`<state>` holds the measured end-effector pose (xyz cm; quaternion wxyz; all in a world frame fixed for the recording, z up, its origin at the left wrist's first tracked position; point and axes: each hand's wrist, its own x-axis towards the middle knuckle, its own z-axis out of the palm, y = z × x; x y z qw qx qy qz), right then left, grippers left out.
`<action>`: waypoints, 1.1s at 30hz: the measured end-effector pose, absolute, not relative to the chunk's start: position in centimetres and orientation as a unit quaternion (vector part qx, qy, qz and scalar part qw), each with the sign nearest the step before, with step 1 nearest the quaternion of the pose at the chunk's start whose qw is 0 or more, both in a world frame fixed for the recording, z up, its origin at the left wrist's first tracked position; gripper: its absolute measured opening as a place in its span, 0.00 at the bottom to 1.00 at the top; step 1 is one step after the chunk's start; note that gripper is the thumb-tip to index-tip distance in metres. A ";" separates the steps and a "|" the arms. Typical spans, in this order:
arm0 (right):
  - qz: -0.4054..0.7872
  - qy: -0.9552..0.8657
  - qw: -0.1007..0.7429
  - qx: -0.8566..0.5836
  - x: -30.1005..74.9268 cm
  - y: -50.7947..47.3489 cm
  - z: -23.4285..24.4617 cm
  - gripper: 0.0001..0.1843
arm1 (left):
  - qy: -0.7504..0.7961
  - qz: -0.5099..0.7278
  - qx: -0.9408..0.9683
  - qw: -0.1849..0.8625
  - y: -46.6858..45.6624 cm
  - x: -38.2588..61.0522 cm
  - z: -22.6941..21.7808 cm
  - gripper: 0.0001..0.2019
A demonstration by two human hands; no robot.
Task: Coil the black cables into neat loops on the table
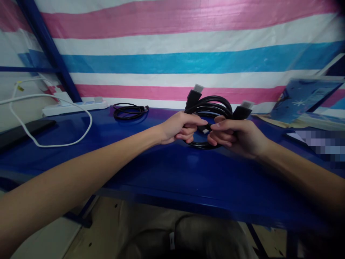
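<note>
A coiled black HDMI cable (pixel 215 102) is up off the desk between my hands, its two capped plugs pointing upward and outward. My left hand (pixel 179 127) is closed at the coil's left side, below the left plug (pixel 193 97). On the other side, my right hand (pixel 237 135) is closed on the coil near the right plug (pixel 243 109). Thumbs and forefingers nearly meet at a small dark piece, too small to name. Behind the hands shows another black cable loop (pixel 203 145), with a small light-tipped connector (pixel 205 131) near it.
On the blue desk (pixel 161 172), a second coiled black cable (pixel 130 111) lies at the back. At left are a white power strip (pixel 78 107), a looping white cord (pixel 90 126) and a dark flat device (pixel 25 133). A blue packet (pixel 304 99) stands at right. Striped sheeting hangs behind.
</note>
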<state>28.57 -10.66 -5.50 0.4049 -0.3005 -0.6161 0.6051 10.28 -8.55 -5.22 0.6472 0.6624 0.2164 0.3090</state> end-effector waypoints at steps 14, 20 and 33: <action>0.611 -0.610 0.407 -0.299 28.4 -11.0 -5.3 0.24 | 0.209 0.311 0.672 0.639 -8.6 10.4 -5.3 0.22; 0.605 -0.616 0.404 -0.303 28.5 -10.8 -5.4 0.26 | 0.205 0.311 0.670 0.642 -8.5 10.4 -5.2 0.22; 0.598 -0.622 0.404 -0.306 28.6 -10.9 -5.4 0.26 | 0.204 0.312 0.664 0.648 -8.7 10.4 -5.2 0.21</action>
